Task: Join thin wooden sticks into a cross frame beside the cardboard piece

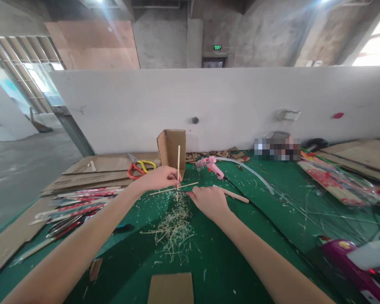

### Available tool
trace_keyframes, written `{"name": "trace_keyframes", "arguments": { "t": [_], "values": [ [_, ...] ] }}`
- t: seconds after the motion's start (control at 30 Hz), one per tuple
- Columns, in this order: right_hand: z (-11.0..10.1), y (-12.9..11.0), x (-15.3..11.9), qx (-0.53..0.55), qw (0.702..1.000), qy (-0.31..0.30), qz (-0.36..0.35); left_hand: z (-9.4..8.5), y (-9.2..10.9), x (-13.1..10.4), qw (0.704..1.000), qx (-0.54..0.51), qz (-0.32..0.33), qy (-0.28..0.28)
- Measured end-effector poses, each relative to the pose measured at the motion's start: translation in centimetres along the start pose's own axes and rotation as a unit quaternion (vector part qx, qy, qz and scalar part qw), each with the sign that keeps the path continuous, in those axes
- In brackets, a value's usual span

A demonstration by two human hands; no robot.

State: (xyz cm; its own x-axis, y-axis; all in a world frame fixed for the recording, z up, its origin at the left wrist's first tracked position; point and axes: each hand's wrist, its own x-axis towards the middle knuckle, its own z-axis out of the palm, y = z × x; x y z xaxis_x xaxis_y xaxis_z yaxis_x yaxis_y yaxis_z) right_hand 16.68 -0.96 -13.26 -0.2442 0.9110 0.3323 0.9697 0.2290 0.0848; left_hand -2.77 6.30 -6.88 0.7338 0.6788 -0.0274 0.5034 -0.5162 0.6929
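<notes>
My left hand pinches a thin pale wooden stick that stands upright. A second thin stick lies nearly level and crosses it low down; whether the two are joined I cannot tell. Just right of the crossing, my right hand is closed, its fingertips pressed together. What they hold, if anything, is too small to name. Below both hands, a heap of fine wood shavings spreads over the green tabletop.
Behind my hands stands a folded cardboard piece, with scissors to its left. A pink glue gun lies right of it, trailing a black cord. Wrapped sticks lie left. A cardboard square sits in front; a purple device stands right.
</notes>
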Motion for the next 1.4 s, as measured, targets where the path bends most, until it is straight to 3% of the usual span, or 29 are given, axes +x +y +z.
{"name": "trace_keyframes", "arguments": {
  "t": [0.23, 0.47, 0.77, 0.97, 1.17, 1.4],
  "values": [
    [0.0, 0.0, -0.2, -0.017, 0.997, -0.063, -0.043, 0.1, 0.1, 0.1, 1.000, -0.003, -0.003, -0.005],
    [0.2, 0.2, -0.4, 0.015, 1.000, -0.017, 0.005, 0.0, 0.2, 0.0, 1.000, -0.003, -0.006, -0.008],
    [0.3, 0.1, -0.3, 0.013, 1.000, -0.022, 0.000, -0.2, 0.2, 0.2, 0.996, 0.073, -0.019, 0.040],
    [0.3, 0.1, -0.3, 0.010, 1.000, -0.021, -0.004, -0.1, 0.2, 0.0, 0.997, -0.030, -0.032, 0.066],
    [0.4, 0.1, -0.3, 0.003, 0.999, -0.029, -0.016, -0.1, 0.9, 0.0, 0.995, -0.033, -0.031, 0.094],
    [-0.9, 0.1, 0.3, 0.017, 0.999, 0.033, 0.031, -0.5, 1.6, -0.5, 0.994, 0.010, -0.008, 0.107]
  ]
}}
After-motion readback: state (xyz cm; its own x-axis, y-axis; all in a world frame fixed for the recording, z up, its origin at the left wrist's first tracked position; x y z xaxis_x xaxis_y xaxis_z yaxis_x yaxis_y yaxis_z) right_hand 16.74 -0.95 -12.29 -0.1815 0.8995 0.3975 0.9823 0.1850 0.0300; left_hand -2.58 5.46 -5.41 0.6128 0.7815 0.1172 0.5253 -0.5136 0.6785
